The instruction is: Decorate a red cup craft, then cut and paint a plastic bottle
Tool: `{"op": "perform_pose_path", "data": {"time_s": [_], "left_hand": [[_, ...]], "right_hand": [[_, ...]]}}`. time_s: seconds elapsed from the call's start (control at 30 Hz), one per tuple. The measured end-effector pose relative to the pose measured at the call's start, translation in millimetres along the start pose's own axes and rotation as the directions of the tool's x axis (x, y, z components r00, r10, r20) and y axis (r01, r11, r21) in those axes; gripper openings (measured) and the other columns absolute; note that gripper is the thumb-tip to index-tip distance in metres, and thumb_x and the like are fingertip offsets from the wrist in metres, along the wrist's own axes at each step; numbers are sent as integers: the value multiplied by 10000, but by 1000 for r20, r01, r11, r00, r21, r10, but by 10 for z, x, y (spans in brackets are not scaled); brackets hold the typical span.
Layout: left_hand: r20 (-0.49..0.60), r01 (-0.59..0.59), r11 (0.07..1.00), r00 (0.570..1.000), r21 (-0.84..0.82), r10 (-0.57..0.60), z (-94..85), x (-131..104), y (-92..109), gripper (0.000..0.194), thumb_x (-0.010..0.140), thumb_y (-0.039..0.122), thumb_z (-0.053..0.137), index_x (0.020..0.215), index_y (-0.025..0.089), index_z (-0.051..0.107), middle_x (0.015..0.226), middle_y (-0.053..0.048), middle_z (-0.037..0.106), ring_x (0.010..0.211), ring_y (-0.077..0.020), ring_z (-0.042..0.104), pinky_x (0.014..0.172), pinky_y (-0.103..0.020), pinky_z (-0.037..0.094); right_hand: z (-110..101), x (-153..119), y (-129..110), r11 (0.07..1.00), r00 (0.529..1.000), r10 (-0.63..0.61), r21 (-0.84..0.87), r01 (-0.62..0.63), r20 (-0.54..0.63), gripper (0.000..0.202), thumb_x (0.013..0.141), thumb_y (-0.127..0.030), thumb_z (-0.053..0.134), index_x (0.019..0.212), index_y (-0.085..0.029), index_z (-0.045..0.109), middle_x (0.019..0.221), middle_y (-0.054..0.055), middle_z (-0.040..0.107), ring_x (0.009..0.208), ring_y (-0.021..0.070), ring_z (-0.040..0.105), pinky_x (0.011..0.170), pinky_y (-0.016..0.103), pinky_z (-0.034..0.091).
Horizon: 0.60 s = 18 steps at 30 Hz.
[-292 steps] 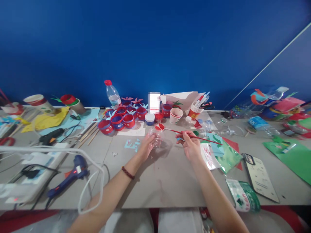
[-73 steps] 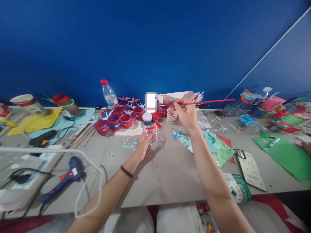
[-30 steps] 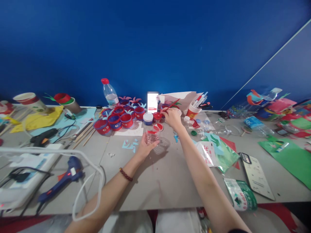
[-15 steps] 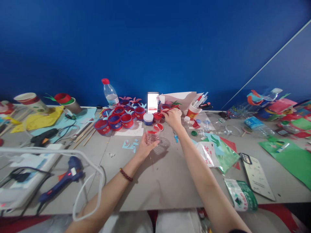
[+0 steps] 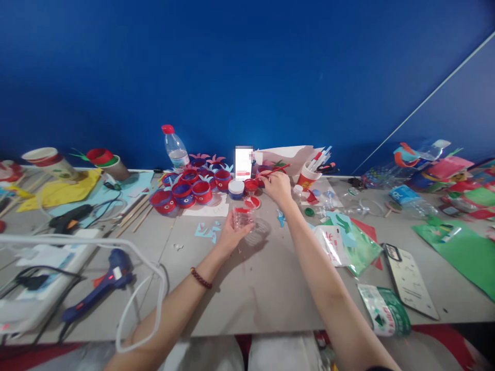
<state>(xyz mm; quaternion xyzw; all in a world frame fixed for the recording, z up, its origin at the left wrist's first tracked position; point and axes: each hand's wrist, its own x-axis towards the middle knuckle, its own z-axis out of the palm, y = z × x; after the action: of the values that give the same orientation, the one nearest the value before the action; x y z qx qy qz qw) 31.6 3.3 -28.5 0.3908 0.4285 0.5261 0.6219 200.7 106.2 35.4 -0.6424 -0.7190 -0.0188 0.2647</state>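
My left hand [image 5: 232, 235] is wrapped round a clear plastic cup [image 5: 243, 218] with red on its upper part, above the middle of the table. My right hand [image 5: 277, 186] pinches a red brush [image 5: 275, 171], whose lower end is at a small open jar of red paint [image 5: 252, 184]. A red lid [image 5: 252, 202] lies just in front of that jar. Left of it stands a closed jar [image 5: 235, 189] with a white lid. Several red and blue rings with eyes [image 5: 201, 192] stand in a group farther left.
A bottle [image 5: 176, 148] stands behind the rings. Sticks [image 5: 133, 214], a blue glue gun [image 5: 102, 288], a power strip [image 5: 50, 288] and a white cable lie left. To the right are a cup of pens [image 5: 307, 178], a white packet [image 5: 331, 246], a phone [image 5: 410, 281] and green sheets [image 5: 460, 257].
My right hand has shifted slightly to the right with the brush. My left hand and the clear cup have hardly moved.
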Motion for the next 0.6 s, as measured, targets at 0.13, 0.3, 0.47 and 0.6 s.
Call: {"op": "perform_pose_path", "data": {"time_s": [0.13, 0.3, 0.47, 0.6], "left_hand": [[6, 0, 1000, 1000, 9, 0, 8, -10, 13, 535, 566, 271, 842, 1015, 202, 559, 973, -57, 682, 926, -213, 661, 908, -409, 481], [-4, 5, 1000, 1000, 6, -5, 4, -13, 14, 542, 570, 272, 840, 1029, 207, 560, 983, -52, 680, 930, -211, 661, 919, -416, 476], [-6, 13, 1000, 1000, 5, -13, -15, 3, -1, 549, 565, 268, 846, 1039, 211, 575, 977, -47, 681, 928, -207, 651, 911, -407, 473], [34, -5, 999, 999, -51, 7, -26, 29, -21, 512, 573, 288, 848, 1010, 211, 594, 947, -40, 682, 919, -200, 643, 886, -372, 478]], "right_hand": [[66, -6, 15, 999, 1000, -16, -30, 16, 7, 310, 932, -298, 473, 942, -208, 769, 946, 68, 764, 945, 248, 657, 867, 327, 413], [54, -12, 5, 1000, 999, -23, -4, 23, 35, 296, 921, -279, 488, 893, -192, 770, 962, 74, 760, 945, 241, 655, 869, 323, 422], [-46, -12, -28, 997, 1000, 25, 78, -24, -3, 253, 898, -295, 521, 883, -183, 747, 889, 90, 752, 898, 259, 673, 830, 347, 456], [-168, -23, -54, 940, 978, 156, 325, -104, -139, 233, 865, -321, 541, 842, -165, 712, 817, 86, 732, 759, 238, 670, 749, 354, 496]]}}
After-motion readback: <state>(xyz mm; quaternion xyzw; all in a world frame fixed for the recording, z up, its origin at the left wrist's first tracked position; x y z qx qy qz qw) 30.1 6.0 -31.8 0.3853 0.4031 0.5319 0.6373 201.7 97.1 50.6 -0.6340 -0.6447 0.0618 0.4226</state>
